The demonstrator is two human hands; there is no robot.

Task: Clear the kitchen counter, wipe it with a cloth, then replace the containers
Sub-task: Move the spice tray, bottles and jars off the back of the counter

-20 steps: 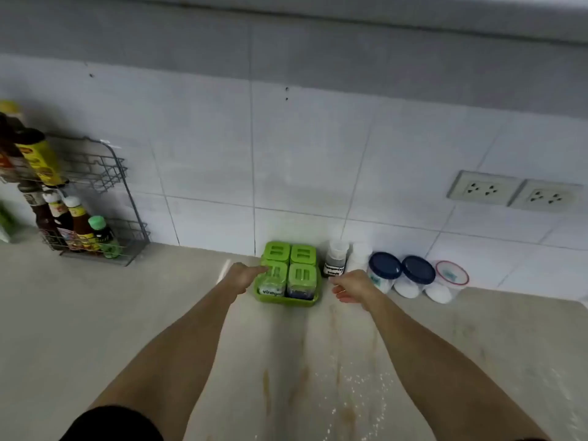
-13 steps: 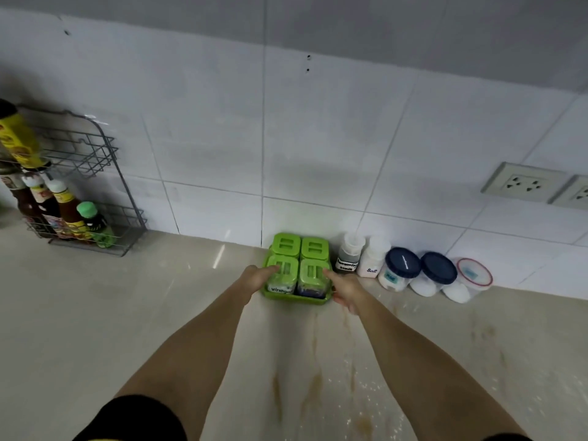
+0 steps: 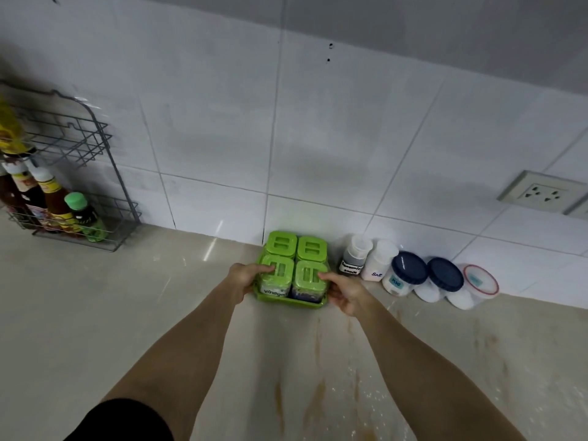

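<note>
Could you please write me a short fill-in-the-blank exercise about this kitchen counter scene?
1. Both hands, left hand and right hand, grip the ___ tray.
2. The tray holds ___ lidded jars.
3. The front left jar is labelled ___.
4. The wire rack of bottles stands to the tray's ___.

Missing words: green; four; vinegar; left

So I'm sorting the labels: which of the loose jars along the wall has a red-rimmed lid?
The red-rimmed jar, last on the right; the two jars beside it have dark blue lids.
</note>
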